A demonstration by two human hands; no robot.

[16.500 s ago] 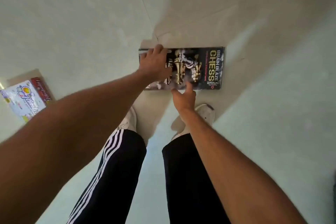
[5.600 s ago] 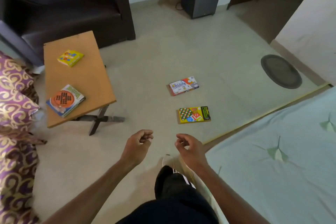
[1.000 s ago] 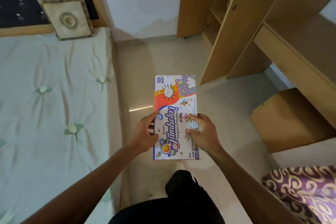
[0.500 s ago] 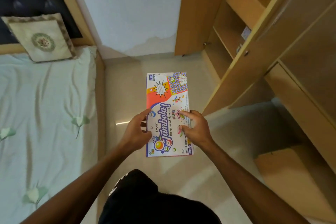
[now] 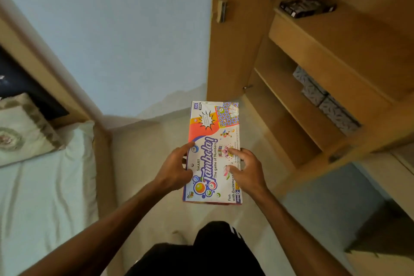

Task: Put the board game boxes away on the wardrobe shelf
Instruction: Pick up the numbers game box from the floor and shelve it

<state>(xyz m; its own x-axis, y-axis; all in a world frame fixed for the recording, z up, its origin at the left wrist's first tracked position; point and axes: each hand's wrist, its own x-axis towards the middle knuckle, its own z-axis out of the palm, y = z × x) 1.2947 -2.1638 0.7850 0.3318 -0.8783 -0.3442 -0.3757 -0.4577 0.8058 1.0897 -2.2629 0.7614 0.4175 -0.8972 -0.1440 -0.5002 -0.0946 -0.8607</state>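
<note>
I hold a white, orange and blue Tambola game box (image 5: 212,132) flat in front of me, its long side pointing away. My left hand (image 5: 175,168) grips its left edge and my right hand (image 5: 246,171) grips its right edge, thumbs on top. The open wardrobe is at the right. Its upper shelf (image 5: 349,36) carries the dark chess box (image 5: 307,8) near the back. The Tambola box is below and left of that shelf, level with the wardrobe's lower front.
A lower wardrobe shelf (image 5: 289,101) holds grey patterned boxes (image 5: 324,101). The open wardrobe door (image 5: 235,29) stands straight ahead. A bed (image 5: 40,197) with a cushion (image 5: 20,132) fills the left. Pale floor (image 5: 145,152) lies between bed and wardrobe.
I have stepped closer to the wardrobe and looked up; its shelves and the chess box now fill the right. Both hands keep the same hold on the Tambola box.
</note>
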